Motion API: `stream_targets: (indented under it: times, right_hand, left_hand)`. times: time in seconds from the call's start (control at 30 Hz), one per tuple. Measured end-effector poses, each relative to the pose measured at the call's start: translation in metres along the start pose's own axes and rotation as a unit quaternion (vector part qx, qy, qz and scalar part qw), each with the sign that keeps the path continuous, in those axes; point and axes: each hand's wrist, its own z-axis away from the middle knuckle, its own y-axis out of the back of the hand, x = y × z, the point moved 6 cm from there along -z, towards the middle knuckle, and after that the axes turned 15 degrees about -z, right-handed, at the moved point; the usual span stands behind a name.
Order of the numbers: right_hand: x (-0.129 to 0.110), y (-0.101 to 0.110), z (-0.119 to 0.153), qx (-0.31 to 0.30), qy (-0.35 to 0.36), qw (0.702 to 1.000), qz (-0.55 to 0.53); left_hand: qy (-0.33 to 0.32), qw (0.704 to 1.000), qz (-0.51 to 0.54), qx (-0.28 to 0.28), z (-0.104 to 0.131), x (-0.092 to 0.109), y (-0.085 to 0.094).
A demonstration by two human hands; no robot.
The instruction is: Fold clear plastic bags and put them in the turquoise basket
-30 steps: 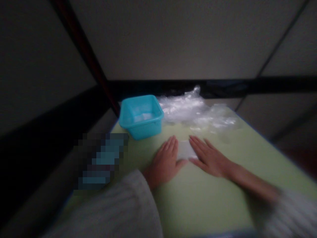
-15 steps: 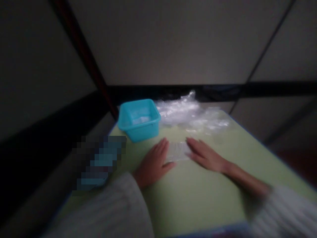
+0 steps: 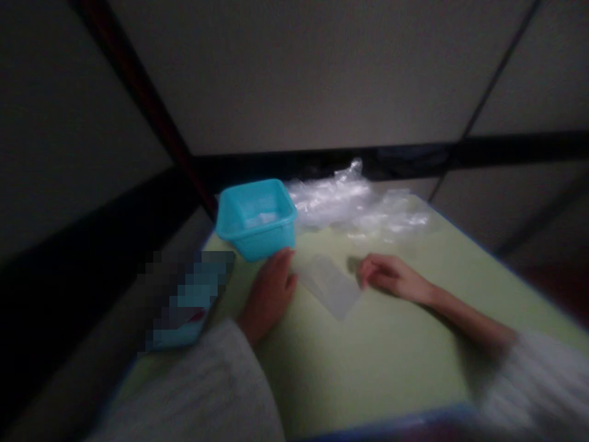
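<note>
A small, flat, clear plastic piece [image 3: 329, 285], like a bag or sheet, lies slanted on the table between my hands. My left hand [image 3: 271, 294] is at its left, fingers stretched forward and the thumb slightly apart. Those fingertips are close to the front of a turquoise plastic basin [image 3: 269, 239]; whether they touch it is unclear. Beside the right edge of the plastic, my right hand [image 3: 391, 276] has its fingers curled in. Blur hides whether anything is between them.
Crumpled clear plastic [image 3: 335, 199] is heaped along the back of the yellow-green table [image 3: 391, 362]. Something white lies inside the basin. At the left table edge is a pixelated bluish object [image 3: 188, 301]. A wall panel [image 3: 322, 73] rises behind the table.
Both hands have come off the plastic's surface and moved apart. My left hand shifted left, and my right hand's fingers curled. The plastic now lies slanted, with more of it showing.
</note>
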Motion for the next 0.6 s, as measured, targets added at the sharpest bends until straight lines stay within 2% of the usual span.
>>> stream_targets:
  times: [0.1, 0.2, 0.27, 0.37, 0.47, 0.6]
  right_hand:
    - [-0.008, -0.017, 0.007, -0.078, 0.023, 0.997, -0.004]
    - [-0.014, -0.021, 0.01, -0.065, 0.063, 0.995, 0.039]
    - [-0.02, -0.021, 0.012, -0.049, 0.113, 0.988, 0.092]
    - [-0.03, -0.027, 0.017, -0.065, 0.21, 0.959, 0.179]
    - [-0.036, -0.033, 0.024, -0.089, 0.291, 0.916, 0.263]
    - [-0.038, -0.037, 0.029, -0.097, 0.325, 0.876, 0.343]
  left_hand:
    - [-0.006, 1.0, 0.011, 0.019, 0.001, 0.004, 0.008]
    - [-0.013, 0.999, 0.034, 0.027, 0.008, 0.018, 0.014]
    - [-0.03, 0.999, 0.033, 0.014, 0.015, 0.032, 0.016]
    - [-0.077, 0.996, 0.004, -0.043, 0.026, 0.055, 0.014]
    - [-0.112, 0.989, -0.022, -0.093, 0.034, 0.068, 0.012]
    - [-0.14, 0.982, -0.031, -0.121, 0.038, 0.072, 0.012]
